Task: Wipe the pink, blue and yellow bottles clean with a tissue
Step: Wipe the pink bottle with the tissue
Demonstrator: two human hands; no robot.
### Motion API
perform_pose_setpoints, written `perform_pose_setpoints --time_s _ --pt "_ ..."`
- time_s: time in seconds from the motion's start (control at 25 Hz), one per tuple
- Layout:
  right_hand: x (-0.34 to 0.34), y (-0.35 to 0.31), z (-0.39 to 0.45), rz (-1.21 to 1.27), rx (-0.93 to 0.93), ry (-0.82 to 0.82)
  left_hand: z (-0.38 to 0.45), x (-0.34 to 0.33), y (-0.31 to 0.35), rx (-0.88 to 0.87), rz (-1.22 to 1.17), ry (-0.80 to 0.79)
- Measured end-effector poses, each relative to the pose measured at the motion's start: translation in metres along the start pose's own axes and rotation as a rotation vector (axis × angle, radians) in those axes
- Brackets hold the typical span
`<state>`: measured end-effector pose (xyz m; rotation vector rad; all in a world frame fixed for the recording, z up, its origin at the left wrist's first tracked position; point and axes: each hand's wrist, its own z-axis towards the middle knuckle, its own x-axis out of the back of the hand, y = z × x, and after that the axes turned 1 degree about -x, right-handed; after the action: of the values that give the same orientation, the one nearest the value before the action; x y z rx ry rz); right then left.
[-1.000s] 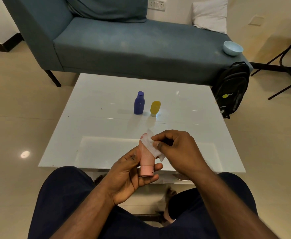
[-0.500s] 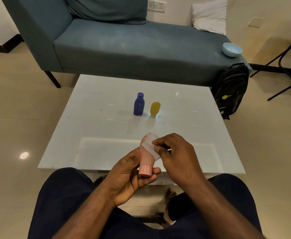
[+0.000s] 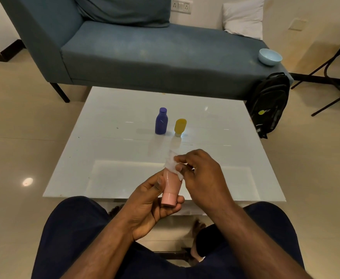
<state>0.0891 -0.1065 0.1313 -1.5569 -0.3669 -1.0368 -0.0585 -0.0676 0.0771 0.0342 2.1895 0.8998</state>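
Left hand (image 3: 149,206) grips pink bottle (image 3: 171,188) cap-down, above near edge of white table (image 3: 108,158). Right hand (image 3: 201,178) pinches tissue (image 3: 172,165) against bottle's upper end. Blue bottle (image 3: 161,121) and yellow bottle (image 3: 180,126) (side by side, upright) stand mid-table.

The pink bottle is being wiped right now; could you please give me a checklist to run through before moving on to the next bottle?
1. Left hand has a firm grip on the pink bottle: ok.
2. Right hand pinches the tissue against the bottle's far end: ok.
3. Pink bottle wiped all over: cannot tell; the tissue covers only the far end.
4. Blue bottle upright on the white table: ok.
5. Yellow bottle standing beside the blue one: ok.
6. Tissue clean enough for reuse: cannot tell.
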Motion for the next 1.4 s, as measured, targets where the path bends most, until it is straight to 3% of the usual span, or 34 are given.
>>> perform_pose_setpoints --time_s 0.2,0.44,0.6,0.8,1.08,1.28,1.4 --pt "-0.003 -0.009 -0.026 -0.045 0.108 -0.15 0.003 0.002 -0.001 -0.023 -0.01 0.01" --pt "-0.002 0.001 0.003 -0.002 0.004 0.015 0.001 0.0 0.001 -0.002 -0.001 -0.011" --pt "-0.008 -0.004 -0.023 -0.003 0.109 -0.076 0.003 0.003 0.001 -0.021 -0.014 -0.011" --pt "-0.003 0.007 -0.001 -0.007 0.009 0.039 0.001 0.003 0.0 0.019 -0.018 -0.032" --pt "-0.01 0.005 -0.036 0.043 0.139 -0.057 0.003 0.002 0.003 -0.018 -0.045 0.012" --pt "-0.007 0.009 -0.016 0.019 0.043 0.016 0.001 0.0 0.003 -0.007 -0.044 0.015" --pt "-0.012 0.001 -0.035 -0.003 0.142 -0.068 0.003 0.001 0.002 -0.029 -0.072 0.043"
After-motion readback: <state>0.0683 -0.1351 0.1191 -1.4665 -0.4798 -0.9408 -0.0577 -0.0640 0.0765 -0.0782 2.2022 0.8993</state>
